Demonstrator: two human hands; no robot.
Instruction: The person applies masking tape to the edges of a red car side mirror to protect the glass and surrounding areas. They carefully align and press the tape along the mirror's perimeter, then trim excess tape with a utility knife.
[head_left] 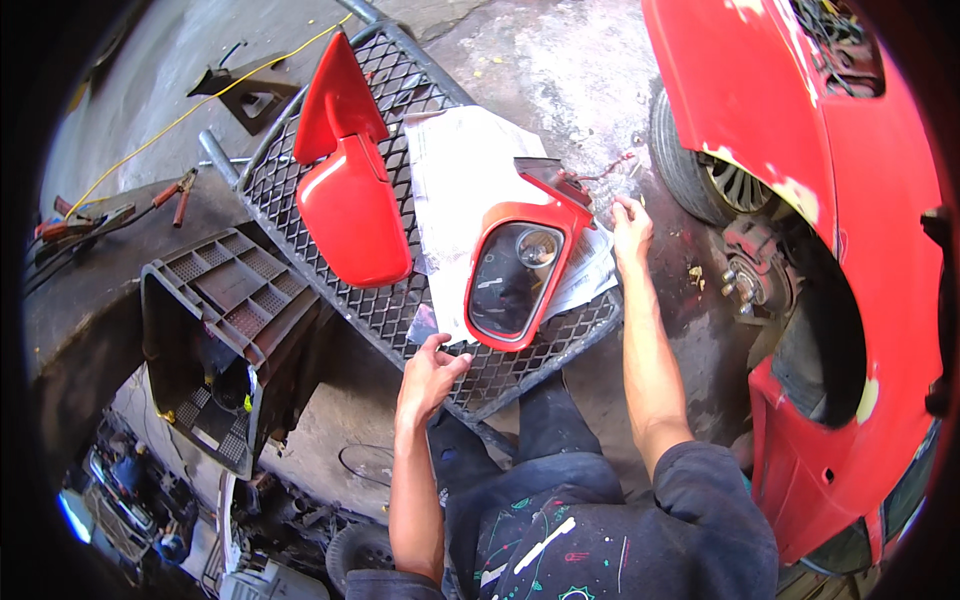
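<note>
A red car side mirror [515,275] lies glass up on white paper sheets [445,170], which are spread over a metal mesh stand [385,325]. A second red side mirror [350,215] rests to its left, its painted shell facing up. My left hand [430,375] is at the near edge of the mesh, just left of the first mirror's lower end, thumb and fingers apart and nothing between them. Beyond the sheets' right edge, close to the mirror's wires [603,172], my right hand [632,232] has its fingers bent together. Whatever they pinch is too small to make out.
A red car body [850,180] with filler patches and an exposed wheel hub [745,285] stands at the right; a tire [690,170] is beside it. To the left are a black plastic crate [240,290], jumper clamps [175,195], a jack stand [245,95] and a yellow cord [215,90].
</note>
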